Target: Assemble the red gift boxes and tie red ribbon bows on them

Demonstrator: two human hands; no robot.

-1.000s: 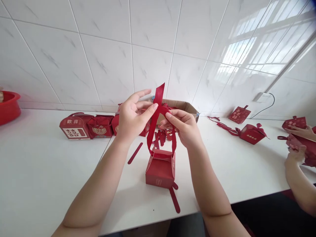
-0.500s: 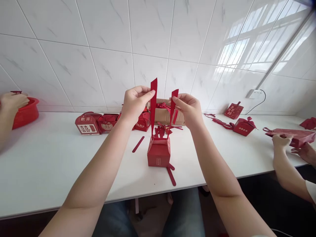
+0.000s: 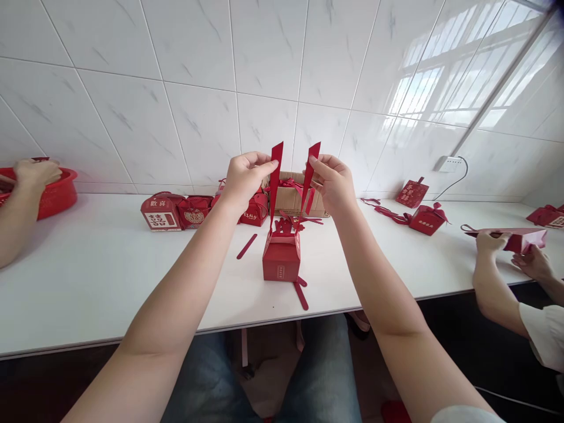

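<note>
A small red gift box (image 3: 281,264) stands on the white table in front of me. Two red ribbon ends rise from its top, pulled upward. My left hand (image 3: 247,176) pinches the left ribbon end (image 3: 275,170) between thumb and fingers. The right ribbon end (image 3: 309,173) is pinched in my right hand (image 3: 333,181), at about the same height. Both hands are well above the box, with a gap between them. Red strips (image 3: 301,294) lie by the box's lower right corner, and another strip (image 3: 247,246) lies to its left.
Behind the box, a cardboard carton (image 3: 291,197) holds red ribbons. Finished-looking red boxes (image 3: 162,212) line the left back. A red box with a bow (image 3: 428,220) sits at right. Other people's hands work at a red basin (image 3: 59,194) and a red bag (image 3: 515,239).
My right hand has lifted its ribbon end slightly, level with the left one. The view has shifted a little. At right, the co-worker's hands have tilted the bag.
</note>
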